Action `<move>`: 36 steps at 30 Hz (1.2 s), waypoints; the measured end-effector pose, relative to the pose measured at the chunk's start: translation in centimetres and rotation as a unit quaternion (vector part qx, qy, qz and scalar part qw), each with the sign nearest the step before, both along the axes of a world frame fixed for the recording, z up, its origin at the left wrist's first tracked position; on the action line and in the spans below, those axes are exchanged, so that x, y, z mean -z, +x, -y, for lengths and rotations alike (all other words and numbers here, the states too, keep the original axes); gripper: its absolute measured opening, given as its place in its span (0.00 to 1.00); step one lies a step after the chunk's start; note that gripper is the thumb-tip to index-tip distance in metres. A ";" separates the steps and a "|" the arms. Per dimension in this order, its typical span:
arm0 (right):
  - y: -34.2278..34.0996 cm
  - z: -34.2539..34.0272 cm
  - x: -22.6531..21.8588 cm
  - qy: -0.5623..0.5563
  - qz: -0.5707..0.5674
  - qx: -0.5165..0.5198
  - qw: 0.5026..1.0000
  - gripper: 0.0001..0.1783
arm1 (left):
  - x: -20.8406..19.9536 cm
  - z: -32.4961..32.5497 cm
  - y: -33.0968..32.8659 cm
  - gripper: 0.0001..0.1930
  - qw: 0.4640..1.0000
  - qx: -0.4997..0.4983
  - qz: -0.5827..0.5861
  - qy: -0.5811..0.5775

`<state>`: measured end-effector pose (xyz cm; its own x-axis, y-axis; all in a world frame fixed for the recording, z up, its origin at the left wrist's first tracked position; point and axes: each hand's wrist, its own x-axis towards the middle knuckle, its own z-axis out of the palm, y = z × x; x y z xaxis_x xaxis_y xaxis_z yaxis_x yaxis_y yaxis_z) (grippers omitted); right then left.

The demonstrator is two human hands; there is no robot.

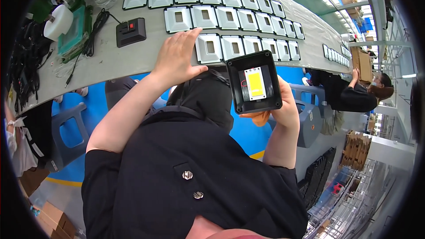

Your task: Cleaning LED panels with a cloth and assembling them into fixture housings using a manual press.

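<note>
Right of centre in the frame, my right hand holds the black housing from behind, its open side facing me; my fingertips are hidden, so I cannot tell how hard they press. My left hand, upper centre, is empty, fingers loosely spread beside the white frames; I cannot tell whether a fingertip touches one. To hold this well, I judge I should bear on the outer walls, keep the housing steady, leave the yellow light panel unfingered and spare the red wire any tug. The panel's border carries marks too fine to read; so does a small label on the grey chair at right.
</note>
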<state>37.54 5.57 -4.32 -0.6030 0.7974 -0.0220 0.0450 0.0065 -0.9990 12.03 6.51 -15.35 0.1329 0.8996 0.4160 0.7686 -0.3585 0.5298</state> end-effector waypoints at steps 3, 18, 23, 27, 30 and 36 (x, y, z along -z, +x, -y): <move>-0.1 0.2 0.3 -0.028 -0.058 -0.032 0.997 0.14 | 0.4 -0.5 -0.1 0.49 1.000 -0.009 -0.003 0.000; -14.4 -1.6 0.5 0.516 0.438 -0.062 0.733 0.09 | -0.8 6.2 -8.2 0.52 0.995 -0.042 0.061 -0.060; -17.9 -2.2 1.4 0.571 0.527 -0.161 0.609 0.05 | -0.5 6.1 -8.8 0.54 0.992 -0.037 0.099 -0.070; -19.4 -2.5 1.4 0.577 0.563 -0.206 0.555 0.03 | -0.2 6.1 -8.9 0.56 0.990 -0.035 0.116 -0.067; -20.3 -2.2 0.8 0.575 0.602 -0.226 0.506 0.04 | -0.2 6.0 -9.1 0.56 0.991 -0.032 0.110 -0.072; -21.1 -2.2 0.5 0.547 0.634 -0.254 0.484 0.06 | -0.3 5.9 -9.2 0.57 0.992 -0.025 0.106 -0.070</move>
<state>16.45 7.80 -4.80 -0.7822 0.5059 -0.3636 0.3322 0.8325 0.4434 2.85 0.56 -15.02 0.0094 0.9540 0.2997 0.6504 -0.2335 0.7228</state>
